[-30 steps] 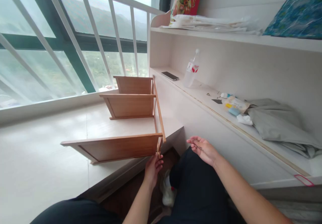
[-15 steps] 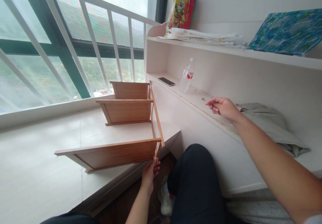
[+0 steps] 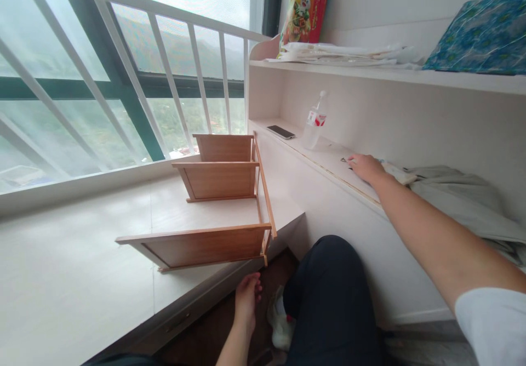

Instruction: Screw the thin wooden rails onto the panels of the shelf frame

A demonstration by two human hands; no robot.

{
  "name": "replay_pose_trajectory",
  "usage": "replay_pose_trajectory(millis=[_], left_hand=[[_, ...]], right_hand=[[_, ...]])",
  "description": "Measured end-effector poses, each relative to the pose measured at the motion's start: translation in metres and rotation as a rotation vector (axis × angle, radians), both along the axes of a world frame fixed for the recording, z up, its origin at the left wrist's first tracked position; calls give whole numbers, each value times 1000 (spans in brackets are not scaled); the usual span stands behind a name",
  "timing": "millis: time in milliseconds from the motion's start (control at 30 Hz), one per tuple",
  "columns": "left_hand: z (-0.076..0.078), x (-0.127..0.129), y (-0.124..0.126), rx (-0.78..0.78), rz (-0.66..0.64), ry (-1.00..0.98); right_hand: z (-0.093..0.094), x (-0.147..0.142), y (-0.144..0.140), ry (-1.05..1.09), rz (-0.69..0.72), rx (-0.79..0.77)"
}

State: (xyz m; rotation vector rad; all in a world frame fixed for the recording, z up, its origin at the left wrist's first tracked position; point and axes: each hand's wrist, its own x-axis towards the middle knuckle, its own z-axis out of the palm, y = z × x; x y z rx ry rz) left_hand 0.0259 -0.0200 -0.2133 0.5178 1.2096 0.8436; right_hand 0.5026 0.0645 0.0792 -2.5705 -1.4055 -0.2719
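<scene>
A wooden rack with three panels joined by thin rails stands on the white platform. Just below its near corner is my left hand, apart from the wood. Its fingers are curled closed, and whatever may be between them is too small to tell. On the white ledge at the right, my right hand reaches down with fingertips together beside small dark pieces. These are too small to name, and the fingers partly hide what they touch.
Along the ledge lie a phone, a clear plastic bottle and grey folded cloth. The upper shelf holds a red and green bag, flat plastic packets and a blue patterned package. White railings front the window.
My left hand has let go of the rack's near corner and drawn slightly down. My right hand has lowered from above the ledge to the small dark pieces. The view has shifted slightly.
</scene>
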Motion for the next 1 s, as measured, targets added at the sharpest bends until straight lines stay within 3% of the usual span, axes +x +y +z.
replay_pose_trajectory(millis=[200,400,567,1000], left_hand=[[-1,3,-1,10,-28,59],[8,16,6,-27,13,-255],[10,19,12,-60,57,-399],[4,28,24,-9,38,-433]], right_hand=[[-3,1,6,-63,-52,-58],[-8,5,6,-97,-59,-18],[-8,2,6,-98,-70,3],[12,-35,-2,-130,-60,83]])
